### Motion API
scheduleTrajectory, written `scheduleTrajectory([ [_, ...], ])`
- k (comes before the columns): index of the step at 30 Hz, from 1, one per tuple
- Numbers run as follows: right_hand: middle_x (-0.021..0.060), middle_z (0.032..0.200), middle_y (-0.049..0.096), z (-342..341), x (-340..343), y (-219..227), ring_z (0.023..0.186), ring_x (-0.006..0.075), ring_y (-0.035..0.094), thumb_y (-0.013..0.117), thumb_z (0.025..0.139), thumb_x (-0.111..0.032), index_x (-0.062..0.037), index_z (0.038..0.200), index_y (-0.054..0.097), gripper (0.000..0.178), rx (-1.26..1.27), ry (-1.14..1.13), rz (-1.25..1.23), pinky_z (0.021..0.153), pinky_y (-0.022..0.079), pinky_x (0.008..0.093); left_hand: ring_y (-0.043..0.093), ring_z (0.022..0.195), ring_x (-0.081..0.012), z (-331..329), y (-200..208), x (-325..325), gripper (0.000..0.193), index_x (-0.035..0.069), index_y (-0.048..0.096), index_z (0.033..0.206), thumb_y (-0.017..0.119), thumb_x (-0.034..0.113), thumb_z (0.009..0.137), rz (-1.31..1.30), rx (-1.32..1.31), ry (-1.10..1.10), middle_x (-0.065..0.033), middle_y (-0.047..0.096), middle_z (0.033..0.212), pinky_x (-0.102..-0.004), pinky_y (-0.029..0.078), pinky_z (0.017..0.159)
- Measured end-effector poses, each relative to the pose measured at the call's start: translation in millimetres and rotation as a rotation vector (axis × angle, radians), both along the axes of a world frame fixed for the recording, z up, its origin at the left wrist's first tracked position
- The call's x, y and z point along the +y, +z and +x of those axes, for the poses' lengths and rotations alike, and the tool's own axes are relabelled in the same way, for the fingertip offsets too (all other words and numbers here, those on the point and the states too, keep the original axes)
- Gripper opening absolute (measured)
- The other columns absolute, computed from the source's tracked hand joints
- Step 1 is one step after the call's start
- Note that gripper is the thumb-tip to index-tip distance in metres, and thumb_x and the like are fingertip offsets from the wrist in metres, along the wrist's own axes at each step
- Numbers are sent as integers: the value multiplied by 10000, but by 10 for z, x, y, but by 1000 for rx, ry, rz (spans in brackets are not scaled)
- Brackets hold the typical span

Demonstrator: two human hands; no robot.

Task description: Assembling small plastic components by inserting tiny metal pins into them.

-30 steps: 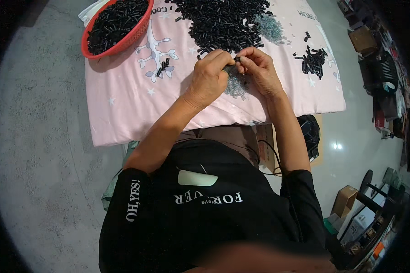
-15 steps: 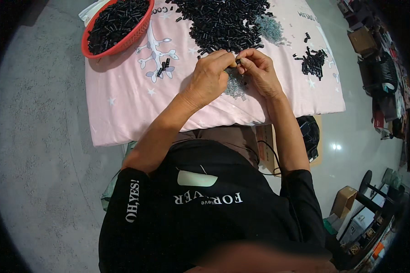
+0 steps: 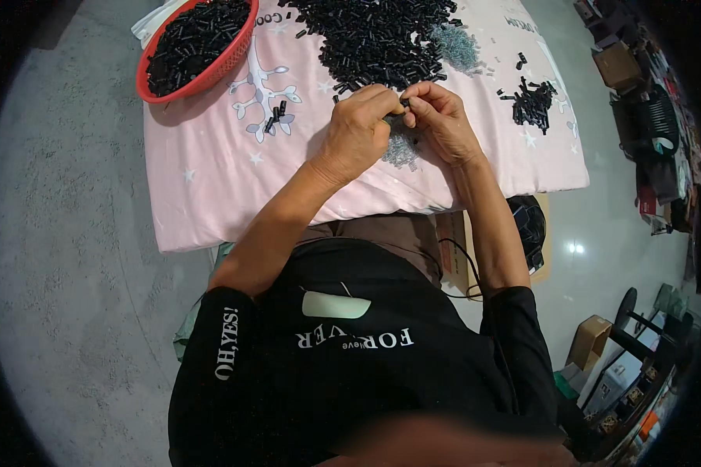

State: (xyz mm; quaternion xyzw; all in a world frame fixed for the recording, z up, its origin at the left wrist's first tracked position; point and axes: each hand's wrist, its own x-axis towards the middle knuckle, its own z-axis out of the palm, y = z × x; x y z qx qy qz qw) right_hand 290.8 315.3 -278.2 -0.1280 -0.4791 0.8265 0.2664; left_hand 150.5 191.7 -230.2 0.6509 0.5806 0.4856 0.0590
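Note:
My left hand and my right hand meet over the near part of a pink cloth-covered table. Between their fingertips is a small black cylindrical piece, pinched from both sides; fingers hide most of it. Below the hands lies a small heap of clear, shiny little parts. Just beyond them spreads a large pile of black cylindrical pieces. A second heap of clear parts touches that pile's right side.
A red plastic basket full of black pieces stands at the far left. Several loose black pieces lie near it. At the right is a smaller cluster of black pieces. A cardboard box sits on the floor under the table's near edge.
Both hands hold almost the same pose, with slight shifts of the fingers around the black piece. The whole view has drifted a little.

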Motion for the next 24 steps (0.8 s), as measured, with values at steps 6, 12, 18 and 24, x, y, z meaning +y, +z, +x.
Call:
scheduleTrajectory([
  [6, 47, 865, 646, -12, -62, 78, 748, 93, 595, 623, 930, -46, 10, 1053, 628, 135, 15, 22, -20, 705, 504, 208, 660, 776, -225, -71, 13, -32, 301, -16, 609, 945, 491, -150, 702, -94, -113, 24, -124, 641, 847, -321, 522, 679],
  [12, 45, 875, 649, -8, -56, 50, 764, 95, 605, 633, 920, -42, 12, 1066, 640, 156, -37, -8, -21, 718, 510, 213, 672, 830, -229, -43, -5, -54, 317, -6, 590, 1007, 524, -156, 735, -118, -136, -7, -120, 644, 885, -312, 556, 703],
  [18, 32, 879, 638, -10, -28, 48, 757, 92, 604, 641, 916, -43, -10, 1059, 607, 151, -8, 4, -13, 713, 503, 205, 666, 846, -231, -41, 4, -41, 354, -7, 589, 1044, 519, -155, 731, -124, -139, -18, -119, 633, 923, -312, 556, 754],
  [24, 16, 863, 610, -17, -19, 69, 745, 86, 587, 625, 920, -26, -43, 1082, 552, 179, -16, 26, 18, 679, 484, 201, 627, 874, -219, -79, 53, -35, 466, -13, 587, 1148, 493, -154, 713, -196, -59, -72, -121, 598, 958, -305, 530, 813],
])
